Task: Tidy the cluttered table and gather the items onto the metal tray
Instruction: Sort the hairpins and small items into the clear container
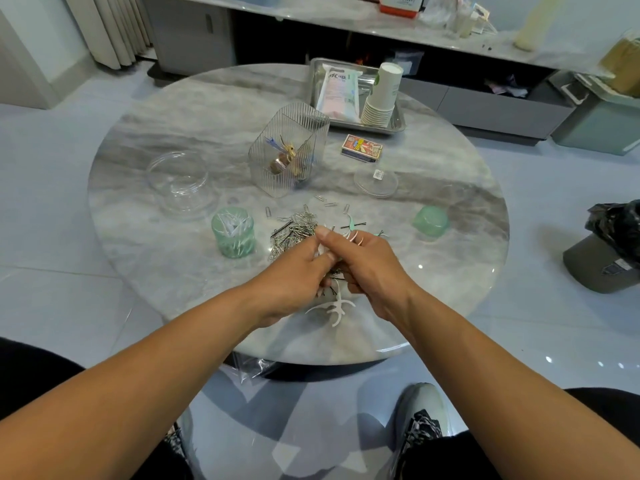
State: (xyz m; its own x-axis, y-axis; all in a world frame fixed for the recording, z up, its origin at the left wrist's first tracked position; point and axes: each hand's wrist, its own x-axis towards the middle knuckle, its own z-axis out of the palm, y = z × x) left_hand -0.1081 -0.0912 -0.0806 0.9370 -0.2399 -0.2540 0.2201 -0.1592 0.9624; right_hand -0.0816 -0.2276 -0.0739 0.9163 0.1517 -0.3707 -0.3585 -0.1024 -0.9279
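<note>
Both hands meet over the floss-pick pile — near edge of the round marble table.
Left hand and right hand curl together, pinching white floss picks; exact grip hidden. Relative to the pile: paper clips just beyond-left, green jar further left, ribbed clear container beyond — metal tray at far side, holding paper cups and packet.
</note>
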